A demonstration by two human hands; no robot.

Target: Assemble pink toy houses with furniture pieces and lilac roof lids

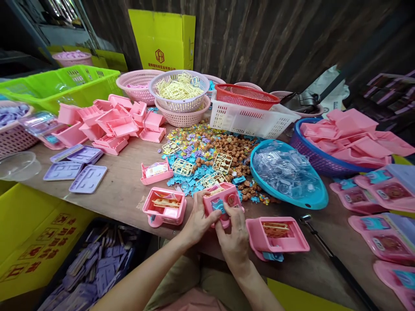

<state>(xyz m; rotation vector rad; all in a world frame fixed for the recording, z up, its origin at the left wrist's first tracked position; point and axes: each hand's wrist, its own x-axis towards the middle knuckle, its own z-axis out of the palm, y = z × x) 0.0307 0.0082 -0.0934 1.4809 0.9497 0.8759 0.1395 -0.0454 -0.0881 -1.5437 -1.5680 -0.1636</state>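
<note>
Between my hands, tilted above the table's near edge, is a pink plastic toy box (234,195) with a blue piece (218,204) on its front. My left hand (196,219) grips the box's left side, its thumb by the blue piece. My right hand (234,231) holds the lower right, fingers pressed against the front. To the left stands an open pink box (164,206) with cream frames inside. On the right lies a similar pink box (281,235), also holding cream frames. Just beyond, a small pink tray (157,171) contains a wrapped packet.
Loose blue, brown and yellow pieces (207,151) cover the table's middle. A blue basin (324,199) holds clear plastic parts. Pink boxes (113,121) and purple panels (88,179) lie left. A black-handled metal rod (333,259) and finished-looking pink toys (379,235) are right.
</note>
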